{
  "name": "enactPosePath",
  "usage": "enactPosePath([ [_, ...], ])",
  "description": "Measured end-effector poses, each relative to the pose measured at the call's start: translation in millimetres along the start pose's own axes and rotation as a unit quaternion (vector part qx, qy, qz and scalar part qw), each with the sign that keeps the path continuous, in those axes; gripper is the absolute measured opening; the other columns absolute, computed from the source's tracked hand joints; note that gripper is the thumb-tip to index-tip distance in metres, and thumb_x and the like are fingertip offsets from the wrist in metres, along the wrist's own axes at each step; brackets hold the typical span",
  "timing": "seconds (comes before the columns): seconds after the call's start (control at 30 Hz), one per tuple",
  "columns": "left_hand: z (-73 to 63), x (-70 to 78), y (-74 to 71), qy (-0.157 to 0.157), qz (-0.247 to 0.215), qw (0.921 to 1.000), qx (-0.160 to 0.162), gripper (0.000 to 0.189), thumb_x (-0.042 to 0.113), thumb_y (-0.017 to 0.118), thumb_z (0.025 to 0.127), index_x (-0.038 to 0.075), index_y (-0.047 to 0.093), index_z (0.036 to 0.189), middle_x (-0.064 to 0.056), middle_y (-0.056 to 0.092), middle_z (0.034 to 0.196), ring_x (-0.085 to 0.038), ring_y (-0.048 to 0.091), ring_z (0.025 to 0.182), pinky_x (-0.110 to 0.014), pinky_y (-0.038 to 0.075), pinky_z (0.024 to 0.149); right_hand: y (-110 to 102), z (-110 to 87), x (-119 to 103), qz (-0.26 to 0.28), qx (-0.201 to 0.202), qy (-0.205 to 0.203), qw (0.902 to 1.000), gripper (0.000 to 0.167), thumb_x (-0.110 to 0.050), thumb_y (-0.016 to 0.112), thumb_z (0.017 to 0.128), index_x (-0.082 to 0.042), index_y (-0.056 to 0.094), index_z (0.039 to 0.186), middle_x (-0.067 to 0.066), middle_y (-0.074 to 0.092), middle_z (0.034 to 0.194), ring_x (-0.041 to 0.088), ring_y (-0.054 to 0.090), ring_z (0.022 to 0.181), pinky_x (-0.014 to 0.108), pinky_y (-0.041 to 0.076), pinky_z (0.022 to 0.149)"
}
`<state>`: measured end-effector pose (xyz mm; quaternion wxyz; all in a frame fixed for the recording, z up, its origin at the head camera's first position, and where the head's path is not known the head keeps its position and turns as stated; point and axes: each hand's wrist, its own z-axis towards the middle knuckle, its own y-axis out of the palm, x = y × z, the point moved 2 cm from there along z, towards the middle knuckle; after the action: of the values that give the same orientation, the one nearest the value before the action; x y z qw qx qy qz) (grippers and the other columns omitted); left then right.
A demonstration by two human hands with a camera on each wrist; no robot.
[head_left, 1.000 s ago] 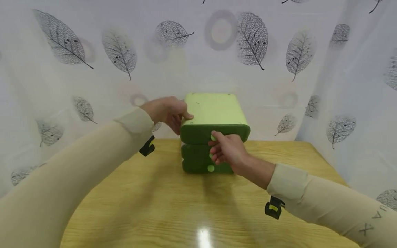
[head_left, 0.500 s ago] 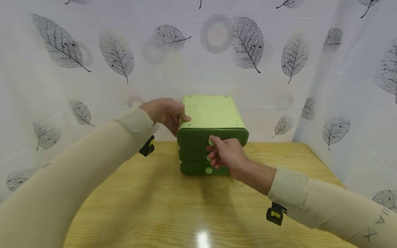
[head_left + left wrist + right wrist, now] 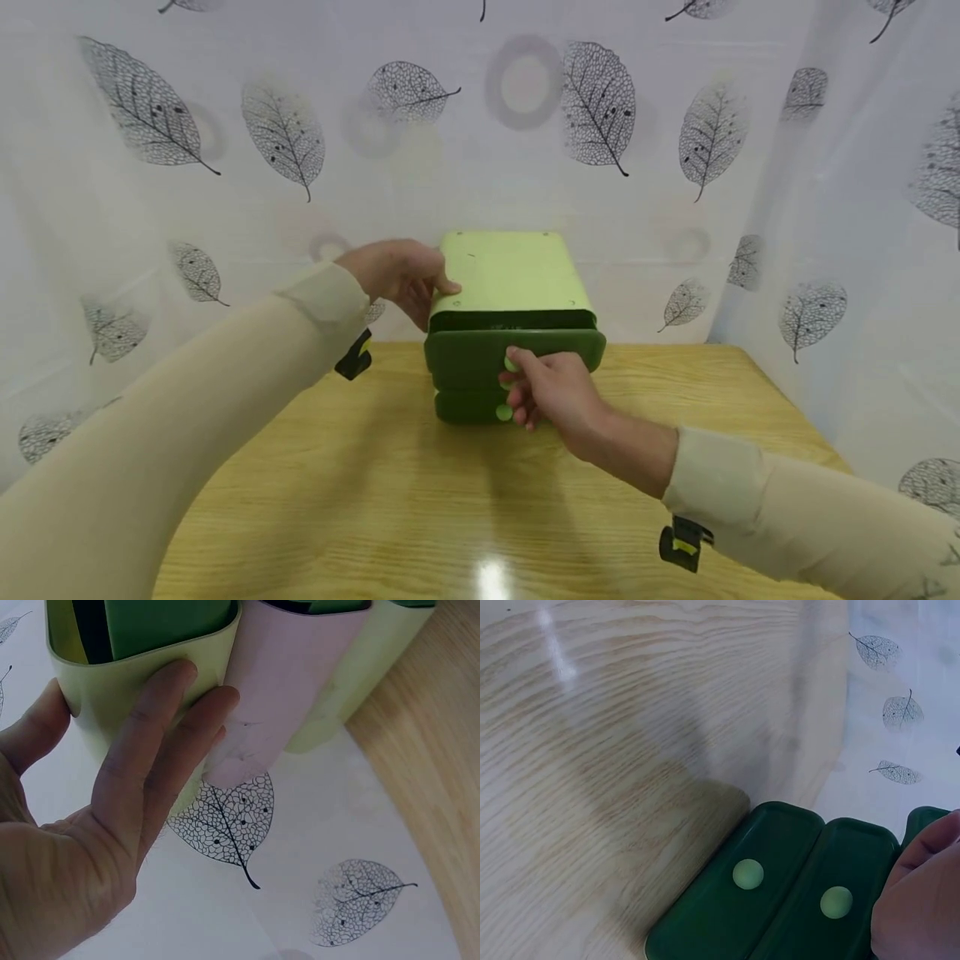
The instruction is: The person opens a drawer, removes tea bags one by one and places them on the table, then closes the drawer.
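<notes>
A small drawer cabinet (image 3: 513, 267) with a pale green top and dark green drawer fronts stands at the back of the table. My left hand (image 3: 405, 273) grips its upper left edge, thumb on top and fingers along the side. The left wrist view shows those fingers flat against the pale green wall (image 3: 94, 697), above a pink tier (image 3: 292, 667). My right hand (image 3: 558, 392) pinches the round knob (image 3: 512, 364) of the top drawer (image 3: 465, 354), which is pulled out a little, with a dark gap above its front. Two lower knobs (image 3: 748, 874) show in the right wrist view.
The wooden table (image 3: 360, 500) stretches in front of the cabinet. A white curtain (image 3: 480, 183) printed with leaves hangs close behind and along both sides. Each wrist carries a small black camera mount (image 3: 684, 543).
My right hand has drawn the top drawer outward, toward me and slightly down in view, opening a gap beneath the cabinet's top. The left hand keeps its place on the cabinet.
</notes>
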<state>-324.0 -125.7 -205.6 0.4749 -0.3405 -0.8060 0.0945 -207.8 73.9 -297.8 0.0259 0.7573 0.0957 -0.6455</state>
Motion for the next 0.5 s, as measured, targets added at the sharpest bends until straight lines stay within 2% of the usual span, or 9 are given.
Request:
enactPosePath([
  [0.33,0.2,-1.5,-0.1,-0.003,-0.006,1.0000,0.002,0.036,0.020,0.057,0.102,-0.007,0.052,0.126,-0.031,0.060,0.124,-0.044,0.067,0.105,-0.045,0.063,0.081,2.1,-13.2,2.1,-0.003,0.003,0.007,1.0000,0.042,-0.032,0.054,0.102,0.007,0.069,0.095,0.003,0.058,0.061,0.014,0.052,0.049,0.024,0.046,0.045],
  [0.5,-0.2,-1.2,-0.2,-0.004,-0.004,1.0000,0.006,0.035,0.021,0.057,0.102,-0.006,0.052,0.124,-0.030,0.061,0.122,-0.043,0.067,0.105,-0.045,0.063,0.081,3.5,-21.0,2.9,0.006,0.000,0.008,0.9999,0.044,-0.032,0.053,0.102,0.009,0.067,0.101,0.003,0.061,0.065,0.014,0.054,0.051,0.024,0.048,0.047],
])
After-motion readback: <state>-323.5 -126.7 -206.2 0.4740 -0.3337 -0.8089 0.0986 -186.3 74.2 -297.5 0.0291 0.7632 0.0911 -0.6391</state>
